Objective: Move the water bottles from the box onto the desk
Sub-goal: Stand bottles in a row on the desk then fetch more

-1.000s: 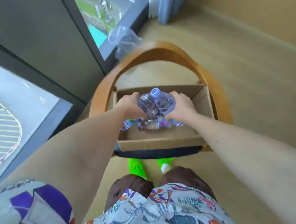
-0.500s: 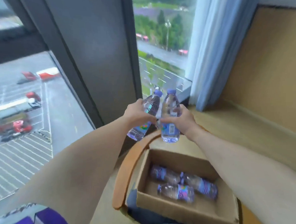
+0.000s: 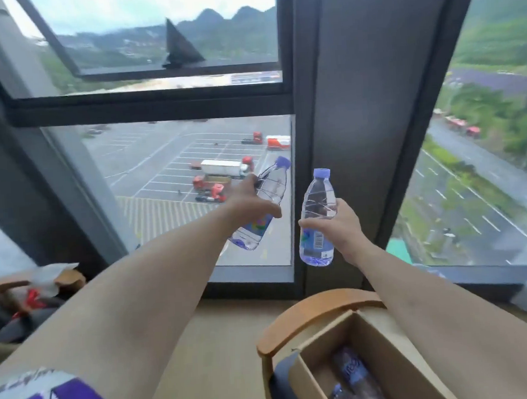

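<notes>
Left grip (image 3: 250,204) clasping tilted ribbed clear plastic bottle (image 3: 264,205), right grip (image 3: 335,225) clasping upright bottle (image 3: 317,217), cardboard box (image 3: 388,339) below

A room high up in a tall building, likely a hotel room or apartment: floor-to-ceiling windows (image 3: 193,188) in dark frames look far down on a car park with lorries, a road and green hills. A curved wooden armchair (image 3: 318,307) stands on pale flooring, a 2nd chair (image 3: 2,284) at left.
</notes>
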`<act>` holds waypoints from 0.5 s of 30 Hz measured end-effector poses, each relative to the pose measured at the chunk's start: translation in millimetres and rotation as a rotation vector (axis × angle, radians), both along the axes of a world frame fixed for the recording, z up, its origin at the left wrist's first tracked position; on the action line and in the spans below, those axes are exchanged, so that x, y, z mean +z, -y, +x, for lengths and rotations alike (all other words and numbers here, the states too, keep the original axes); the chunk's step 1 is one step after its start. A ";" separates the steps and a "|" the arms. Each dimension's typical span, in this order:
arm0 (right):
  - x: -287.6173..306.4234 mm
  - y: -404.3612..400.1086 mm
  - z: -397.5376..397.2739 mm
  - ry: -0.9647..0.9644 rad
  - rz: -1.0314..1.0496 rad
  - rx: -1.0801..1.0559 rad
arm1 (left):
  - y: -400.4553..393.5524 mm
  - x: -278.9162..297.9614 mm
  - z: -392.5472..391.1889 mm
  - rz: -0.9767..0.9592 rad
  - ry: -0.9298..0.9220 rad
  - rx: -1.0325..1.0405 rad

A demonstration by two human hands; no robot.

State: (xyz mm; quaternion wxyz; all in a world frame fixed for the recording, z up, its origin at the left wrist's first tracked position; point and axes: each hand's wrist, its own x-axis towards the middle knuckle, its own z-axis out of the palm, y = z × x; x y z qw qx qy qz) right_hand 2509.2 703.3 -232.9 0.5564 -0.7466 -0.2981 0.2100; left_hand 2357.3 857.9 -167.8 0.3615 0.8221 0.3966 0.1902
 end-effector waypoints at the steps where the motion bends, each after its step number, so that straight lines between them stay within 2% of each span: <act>1: 1.0 -9.6 -10.2 0.008 -0.002 0.044 | -3.8 2.9 -17.2 0.011 -0.006 0.046; 8: 23.9 -72.5 -131.6 0.014 0.005 0.394 | -17.1 15.4 -178.5 0.048 -0.051 0.379; 15: 42.5 -117.0 -299.0 0.053 0.009 0.662 | 7.1 27.7 -361.8 0.079 -0.033 0.659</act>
